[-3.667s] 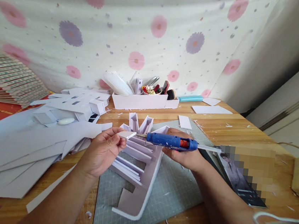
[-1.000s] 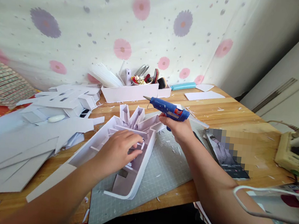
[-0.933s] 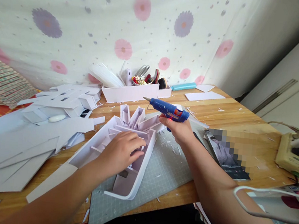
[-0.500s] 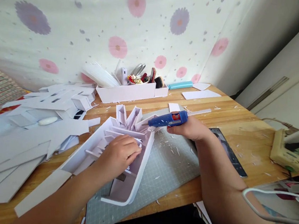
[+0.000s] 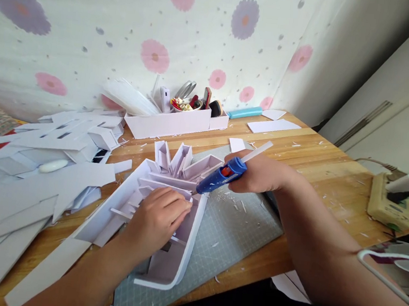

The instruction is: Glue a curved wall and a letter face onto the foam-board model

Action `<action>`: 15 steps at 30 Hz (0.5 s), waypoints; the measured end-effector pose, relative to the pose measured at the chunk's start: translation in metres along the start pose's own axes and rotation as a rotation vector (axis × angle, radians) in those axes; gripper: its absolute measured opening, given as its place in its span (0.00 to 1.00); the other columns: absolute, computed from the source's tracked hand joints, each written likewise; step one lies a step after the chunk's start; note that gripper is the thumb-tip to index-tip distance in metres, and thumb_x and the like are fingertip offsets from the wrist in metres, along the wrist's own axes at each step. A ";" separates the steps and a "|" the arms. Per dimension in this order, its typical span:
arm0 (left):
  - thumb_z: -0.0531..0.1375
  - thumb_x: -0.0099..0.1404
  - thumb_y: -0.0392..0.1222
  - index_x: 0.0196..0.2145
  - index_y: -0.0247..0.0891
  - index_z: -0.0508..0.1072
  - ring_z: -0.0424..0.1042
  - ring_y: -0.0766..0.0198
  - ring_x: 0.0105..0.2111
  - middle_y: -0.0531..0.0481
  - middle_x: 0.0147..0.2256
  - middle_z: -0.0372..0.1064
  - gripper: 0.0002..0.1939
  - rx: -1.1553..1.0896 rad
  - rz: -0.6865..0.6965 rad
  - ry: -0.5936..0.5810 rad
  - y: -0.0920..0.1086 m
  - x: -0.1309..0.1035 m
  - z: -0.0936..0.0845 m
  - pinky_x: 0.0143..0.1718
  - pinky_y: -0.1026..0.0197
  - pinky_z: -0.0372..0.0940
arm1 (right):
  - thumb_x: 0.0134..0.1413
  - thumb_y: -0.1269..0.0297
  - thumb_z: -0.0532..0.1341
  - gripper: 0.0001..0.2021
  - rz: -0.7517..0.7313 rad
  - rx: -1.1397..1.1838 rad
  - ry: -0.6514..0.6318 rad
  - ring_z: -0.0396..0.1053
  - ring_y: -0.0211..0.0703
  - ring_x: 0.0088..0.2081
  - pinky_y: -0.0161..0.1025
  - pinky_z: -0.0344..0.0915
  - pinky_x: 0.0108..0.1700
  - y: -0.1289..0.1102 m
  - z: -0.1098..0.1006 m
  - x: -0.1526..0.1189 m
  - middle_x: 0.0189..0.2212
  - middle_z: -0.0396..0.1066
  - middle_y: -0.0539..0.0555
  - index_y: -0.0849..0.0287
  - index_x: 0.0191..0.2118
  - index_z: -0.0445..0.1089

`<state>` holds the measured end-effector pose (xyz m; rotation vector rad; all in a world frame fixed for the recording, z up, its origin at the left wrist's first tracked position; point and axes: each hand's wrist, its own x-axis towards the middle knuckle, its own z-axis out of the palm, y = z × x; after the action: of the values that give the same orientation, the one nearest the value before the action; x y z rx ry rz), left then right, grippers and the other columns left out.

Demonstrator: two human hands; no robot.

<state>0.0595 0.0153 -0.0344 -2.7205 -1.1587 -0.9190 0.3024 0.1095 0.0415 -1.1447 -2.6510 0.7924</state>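
My right hand (image 5: 255,170) is closed round a blue hot glue gun (image 5: 220,175), with a pale glue stick (image 5: 259,150) poking out of its back. The gun's nozzle points down at the inner right side of a white foam-board box (image 5: 191,249). Inside that box, among thin upright dividers, my left hand (image 5: 161,216) pinches a small white foam-board piece (image 5: 191,201), mostly hidden by the fingers. Several narrow white troughs (image 5: 181,159) fan out at the box's far end. Below lies a grey cutting mat (image 5: 232,234).
A heap of cut white boards (image 5: 13,196) covers the left side. At the back stands a long white tray (image 5: 167,125) of tools and glue sticks, beside a light-blue stick (image 5: 245,112). A power strip (image 5: 391,204) sits on the right edge. White scraps litter the wooden table.
My right hand has tilted the glue gun downward, and its nozzle has come from the fanned troughs to the box's inner right side. My left hand stays inside the box. The view has shifted slightly.
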 end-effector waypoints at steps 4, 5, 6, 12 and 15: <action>0.55 0.69 0.32 0.32 0.37 0.74 0.65 0.62 0.28 0.51 0.26 0.69 0.11 0.137 0.040 -0.050 0.014 -0.001 -0.002 0.31 0.58 0.59 | 0.37 0.75 0.61 0.06 -0.024 -0.002 -0.020 0.62 0.37 0.26 0.34 0.58 0.28 -0.004 0.001 0.000 0.21 0.65 0.46 0.58 0.25 0.67; 0.55 0.70 0.33 0.30 0.37 0.74 0.64 0.61 0.27 0.51 0.24 0.67 0.12 0.165 0.048 -0.067 0.017 -0.001 -0.003 0.29 0.57 0.58 | 0.36 0.75 0.61 0.06 -0.028 -0.022 -0.033 0.62 0.37 0.26 0.34 0.58 0.29 -0.005 0.001 0.001 0.22 0.65 0.46 0.58 0.25 0.67; 0.55 0.70 0.33 0.30 0.37 0.74 0.63 0.61 0.26 0.51 0.23 0.66 0.12 0.185 0.054 -0.077 0.020 -0.002 -0.003 0.28 0.57 0.57 | 0.36 0.76 0.61 0.06 -0.035 -0.046 -0.042 0.62 0.37 0.26 0.34 0.58 0.29 -0.007 0.000 0.002 0.22 0.66 0.46 0.58 0.25 0.67; 0.57 0.68 0.32 0.37 0.34 0.76 0.66 0.61 0.27 0.50 0.25 0.70 0.06 0.174 0.043 -0.013 0.019 -0.004 -0.005 0.30 0.56 0.61 | 0.35 0.76 0.60 0.07 -0.055 -0.172 -0.086 0.61 0.36 0.24 0.34 0.55 0.28 -0.022 -0.008 0.014 0.22 0.66 0.47 0.58 0.25 0.69; 0.57 0.68 0.31 0.38 0.33 0.76 0.70 0.61 0.30 0.48 0.29 0.73 0.07 0.127 0.037 0.004 0.017 -0.005 -0.005 0.32 0.56 0.64 | 0.35 0.75 0.61 0.07 -0.033 -0.255 -0.125 0.62 0.37 0.25 0.35 0.54 0.27 -0.027 -0.009 0.019 0.23 0.68 0.48 0.58 0.26 0.70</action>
<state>0.0656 -0.0014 -0.0301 -2.6290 -1.1208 -0.8171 0.2750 0.1117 0.0622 -1.1369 -2.9337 0.5484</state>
